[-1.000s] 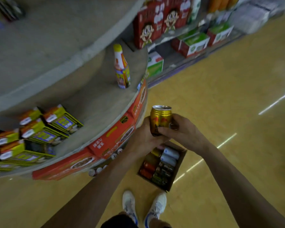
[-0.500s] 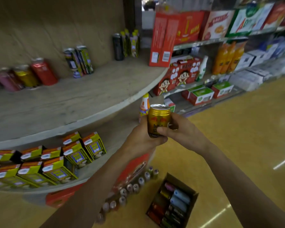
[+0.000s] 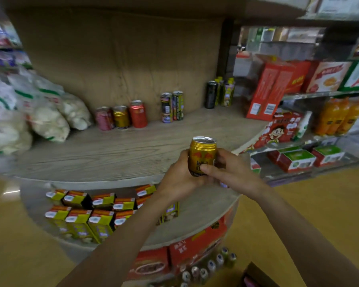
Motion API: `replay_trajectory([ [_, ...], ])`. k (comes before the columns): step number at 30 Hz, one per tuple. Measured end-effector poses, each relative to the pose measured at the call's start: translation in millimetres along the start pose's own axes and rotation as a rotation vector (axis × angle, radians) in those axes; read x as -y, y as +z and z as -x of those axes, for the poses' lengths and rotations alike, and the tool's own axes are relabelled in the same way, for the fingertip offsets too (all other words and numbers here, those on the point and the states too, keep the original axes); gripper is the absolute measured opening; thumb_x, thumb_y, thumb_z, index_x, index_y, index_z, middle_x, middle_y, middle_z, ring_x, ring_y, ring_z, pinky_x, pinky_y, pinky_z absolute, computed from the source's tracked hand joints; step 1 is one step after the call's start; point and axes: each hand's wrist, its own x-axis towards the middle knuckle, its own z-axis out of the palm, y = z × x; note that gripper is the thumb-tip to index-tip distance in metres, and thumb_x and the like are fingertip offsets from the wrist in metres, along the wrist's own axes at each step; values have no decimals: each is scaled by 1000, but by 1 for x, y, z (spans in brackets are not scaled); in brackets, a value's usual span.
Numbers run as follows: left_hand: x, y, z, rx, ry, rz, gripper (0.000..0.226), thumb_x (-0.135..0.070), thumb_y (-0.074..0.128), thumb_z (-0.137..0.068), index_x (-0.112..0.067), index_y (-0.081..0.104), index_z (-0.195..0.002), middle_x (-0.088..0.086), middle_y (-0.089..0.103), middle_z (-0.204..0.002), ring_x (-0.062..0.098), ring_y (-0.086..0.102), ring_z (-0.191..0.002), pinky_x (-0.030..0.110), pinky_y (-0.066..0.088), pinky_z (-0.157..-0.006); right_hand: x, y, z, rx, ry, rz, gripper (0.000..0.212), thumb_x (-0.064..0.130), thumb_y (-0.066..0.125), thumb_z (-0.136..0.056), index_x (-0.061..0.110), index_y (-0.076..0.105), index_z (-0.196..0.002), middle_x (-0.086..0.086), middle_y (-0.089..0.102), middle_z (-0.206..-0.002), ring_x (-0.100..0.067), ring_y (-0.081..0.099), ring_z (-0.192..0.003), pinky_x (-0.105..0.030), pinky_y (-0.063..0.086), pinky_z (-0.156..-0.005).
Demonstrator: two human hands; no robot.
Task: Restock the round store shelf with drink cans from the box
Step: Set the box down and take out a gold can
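Observation:
A gold drink can (image 3: 203, 151) with a red bull logo stands upright between both my hands, just above the front edge of the round wooden shelf (image 3: 116, 156). My left hand (image 3: 180, 179) wraps its lower left side and my right hand (image 3: 228, 172) grips its right side, a finger across the front. Several cans stand at the back of that shelf: a pink, a gold and a red one (image 3: 121, 117), two tall ones (image 3: 172, 107), and a black one (image 3: 210, 94). Only a corner of the cardboard box (image 3: 255, 276) shows at the bottom edge.
White bagged goods (image 3: 39, 114) lie on the shelf's left part. The lower round tier (image 3: 203, 206) holds yellow-green cartons (image 3: 81, 216). Red boxes (image 3: 197, 247) and small cans (image 3: 207, 268) sit below it. Wall shelves with red cartons (image 3: 276, 88) and orange bottles (image 3: 338, 117) stand to the right.
The view has tilted up from the floor and box to the middle shelf. Both hands have raised the gold can from above the box to shelf height.

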Motion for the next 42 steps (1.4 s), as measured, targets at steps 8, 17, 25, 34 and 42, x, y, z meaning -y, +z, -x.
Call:
replay_trajectory([
  [8,40,-59,0,-119,-99,-13,71,-42,87,-69,-27,49,-128,-11,69,-106,9,67,-98,39,56,-87,28,54,-56,126,-50,30,59,64,70,-70,29,62,-117,11,70,-108,-5,65,-102,-40,53,-94],
  [17,81,-95,-23,-272,-216,-129,76,-46,87,-69,-25,47,-129,-4,67,-114,19,64,-106,42,54,-89,36,104,-129,247,-152,68,51,47,76,-79,23,62,-121,6,70,-111,-11,65,-101,-38,54,-91],
  [25,117,-101,-58,-369,-303,-206,75,-36,89,-72,-16,48,-132,0,66,-120,16,62,-108,24,44,-80,20,136,-186,348,-173,80,47,38,78,-82,23,59,-123,4,68,-118,-14,63,-107,-35,50,-94],
  [34,140,-116,-88,-430,-353,-271,75,-34,87,-74,-16,47,-135,3,62,-128,23,54,-119,35,45,-99,16,161,-225,341,-142,62,60,38,78,-83,22,51,-134,2,64,-130,-16,60,-116,-34,47,-97],
  [42,167,-143,-109,-448,-333,-246,70,-42,84,-71,-18,50,-128,4,64,-121,25,56,-115,43,49,-95,20,187,-247,259,-136,55,66,43,79,-79,31,48,-136,6,66,-126,-13,63,-113,-40,51,-98],
])
